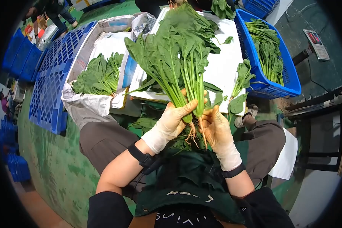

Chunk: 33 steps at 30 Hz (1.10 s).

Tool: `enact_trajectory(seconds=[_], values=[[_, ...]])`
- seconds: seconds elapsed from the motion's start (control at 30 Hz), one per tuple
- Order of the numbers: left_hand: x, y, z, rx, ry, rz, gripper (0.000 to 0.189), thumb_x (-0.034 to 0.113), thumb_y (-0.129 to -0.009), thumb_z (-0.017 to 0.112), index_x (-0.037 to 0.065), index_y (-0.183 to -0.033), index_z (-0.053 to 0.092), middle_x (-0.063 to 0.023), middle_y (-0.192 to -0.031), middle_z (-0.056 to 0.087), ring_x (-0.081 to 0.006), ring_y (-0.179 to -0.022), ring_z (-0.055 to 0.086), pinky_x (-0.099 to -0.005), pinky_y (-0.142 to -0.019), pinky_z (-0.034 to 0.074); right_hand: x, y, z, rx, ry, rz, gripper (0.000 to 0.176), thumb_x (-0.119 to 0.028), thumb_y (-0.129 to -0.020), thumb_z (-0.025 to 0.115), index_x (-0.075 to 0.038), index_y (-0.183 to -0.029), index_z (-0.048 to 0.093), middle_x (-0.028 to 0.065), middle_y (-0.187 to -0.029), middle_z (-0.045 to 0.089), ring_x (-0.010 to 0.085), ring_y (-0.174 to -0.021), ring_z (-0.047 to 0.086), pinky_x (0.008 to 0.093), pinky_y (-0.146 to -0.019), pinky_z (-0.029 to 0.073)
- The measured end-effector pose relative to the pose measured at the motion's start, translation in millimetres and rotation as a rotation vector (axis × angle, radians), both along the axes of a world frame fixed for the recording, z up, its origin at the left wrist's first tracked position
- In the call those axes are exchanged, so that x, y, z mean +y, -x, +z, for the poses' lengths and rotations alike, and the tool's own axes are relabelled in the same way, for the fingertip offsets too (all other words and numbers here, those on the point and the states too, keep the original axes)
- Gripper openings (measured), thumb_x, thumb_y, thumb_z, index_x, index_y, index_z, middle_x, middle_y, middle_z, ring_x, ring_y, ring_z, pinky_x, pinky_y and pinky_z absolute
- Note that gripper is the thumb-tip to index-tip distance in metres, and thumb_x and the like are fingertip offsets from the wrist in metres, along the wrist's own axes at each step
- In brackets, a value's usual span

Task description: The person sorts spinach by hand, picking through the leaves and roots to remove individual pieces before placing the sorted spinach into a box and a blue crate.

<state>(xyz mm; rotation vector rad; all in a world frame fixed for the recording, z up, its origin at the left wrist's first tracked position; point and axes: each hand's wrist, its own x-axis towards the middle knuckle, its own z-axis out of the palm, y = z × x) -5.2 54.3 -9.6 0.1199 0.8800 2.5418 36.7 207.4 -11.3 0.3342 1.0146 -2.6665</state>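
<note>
My left hand, in a pale stained glove, is wrapped round the stems of leafy greens just above their roots. The leaves point away from me over a white board. At the right side of the stems, my right hand, gloved too, has its fingers bent in at the root end of one plant, thumb and fingers close together. Thin brown roots hang down between both hands. More greens lie on the board behind the held ones, and a few loose leafy stalks rest at its right edge.
A blue basket of greens stands at the right, with a scale beyond it. To the left are a paper-lined box holding greens and a blue pallet. Other people are at the top left and across the board.
</note>
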Motion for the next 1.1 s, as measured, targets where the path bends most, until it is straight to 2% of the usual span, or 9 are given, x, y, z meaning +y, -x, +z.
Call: enact_trajectory(seconds=[0.07, 0.23, 0.3, 0.47, 0.57, 0.73, 0.8, 0.93, 1.1], values=[[-1, 0, 1, 0.076, 0.047, -0.052, 0.051, 0.013, -0.088, 0.058, 0.002, -0.132, 0.035, -0.0111, -0.13, 0.046, -0.0204, -0.117, 0.047, -0.0329, -0.098, 0.041, -1, 1, 11, 0.106, -0.519, 0.143, 0.04, -0.029, -0.085, 0.064, 0.004, -0.107, 0.056, 0.005, -0.087, 0.062, 0.0079, -0.069, 0.053, 0.0218, -0.061, 0.044], [6, -3, -5, 0.039, 0.046, -0.005, 0.055, 0.018, -0.089, 0.058, 0.003, -0.135, 0.032, -0.0107, -0.128, 0.047, -0.0183, -0.116, 0.047, -0.0314, -0.096, 0.042, -7, 5, 31, 0.167, -0.637, 0.027, 0.036, -0.015, -0.08, 0.071, 0.005, -0.107, 0.058, 0.0033, -0.081, 0.063, 0.0054, -0.067, 0.054, 0.0189, -0.06, 0.044], [10, -4, -6, -0.025, 0.028, 0.111, 0.059, 0.024, -0.088, 0.061, 0.001, -0.135, 0.033, -0.0096, -0.121, 0.052, -0.0161, -0.108, 0.052, -0.0267, -0.083, 0.047, -8, 7, 27, 0.239, -0.892, -0.178, 0.032, -0.009, -0.078, 0.072, 0.005, -0.104, 0.059, 0.003, -0.081, 0.063, 0.0048, -0.066, 0.054, 0.0182, -0.056, 0.044], [7, -4, -8, -0.017, 0.093, 0.072, 0.041, 0.014, -0.088, 0.059, 0.0, -0.123, 0.045, -0.012, -0.113, 0.057, -0.0224, -0.102, 0.057, -0.0362, -0.086, 0.05, -13, 1, 1, 0.367, -1.126, -0.22, 0.029, -0.007, -0.074, 0.074, 0.002, -0.098, 0.061, 0.0008, -0.082, 0.059, 0.0049, -0.065, 0.053, 0.0183, -0.056, 0.044], [-1, -1, -8, -0.059, 0.103, 0.056, 0.038, 0.012, -0.087, 0.059, -0.001, -0.121, 0.046, -0.0129, -0.114, 0.056, -0.0235, -0.102, 0.057, -0.0375, -0.085, 0.051, -13, 0, 11, 0.306, -0.865, -0.125, 0.032, -0.005, -0.075, 0.074, 0.004, -0.102, 0.058, 0.0019, -0.082, 0.061, 0.0041, -0.066, 0.052, 0.0168, -0.059, 0.044], [5, -4, -11, -0.056, 0.074, 0.073, 0.04, 0.01, -0.088, 0.058, 0.001, -0.124, 0.043, -0.013, -0.117, 0.055, -0.0236, -0.105, 0.055, -0.0376, -0.085, 0.051, -7, 3, 7, 0.382, -1.094, -0.126, 0.032, -0.007, -0.076, 0.073, 0.005, -0.101, 0.058, 0.0025, -0.081, 0.061, 0.0053, -0.067, 0.054, 0.0181, -0.06, 0.045], [7, -6, -10, -0.044, 0.116, 0.078, 0.043, 0.009, -0.088, 0.057, 0.002, -0.126, 0.041, -0.013, -0.121, 0.054, -0.0236, -0.108, 0.054, -0.0381, -0.089, 0.049, -14, 3, 19, 0.222, -0.768, -0.11, 0.032, -0.014, -0.078, 0.073, 0.005, -0.099, 0.058, 0.0057, -0.082, 0.062, 0.0078, -0.069, 0.057, 0.0189, -0.058, 0.045], [5, -4, -9, -0.093, 0.089, 0.025, 0.044, 0.008, -0.087, 0.058, 0.002, -0.127, 0.04, -0.0135, -0.123, 0.052, -0.0238, -0.112, 0.052, -0.0386, -0.092, 0.047, -2, 8, 17, -0.009, -0.573, 0.022, 0.031, -0.019, -0.079, 0.072, 0.003, -0.096, 0.059, 0.0068, -0.082, 0.064, 0.0101, -0.067, 0.06, 0.0204, -0.058, 0.047], [8, -7, -9, -0.103, 0.04, -0.004, 0.046, 0.006, -0.087, 0.057, 0.002, -0.128, 0.038, -0.0156, -0.125, 0.051, -0.0269, -0.117, 0.048, -0.039, -0.094, 0.045, -1, 6, 10, 0.086, -0.678, -0.027, 0.029, -0.02, -0.081, 0.07, 0.003, -0.093, 0.058, 0.0068, -0.081, 0.063, 0.01, -0.068, 0.06, 0.0209, -0.06, 0.048]])
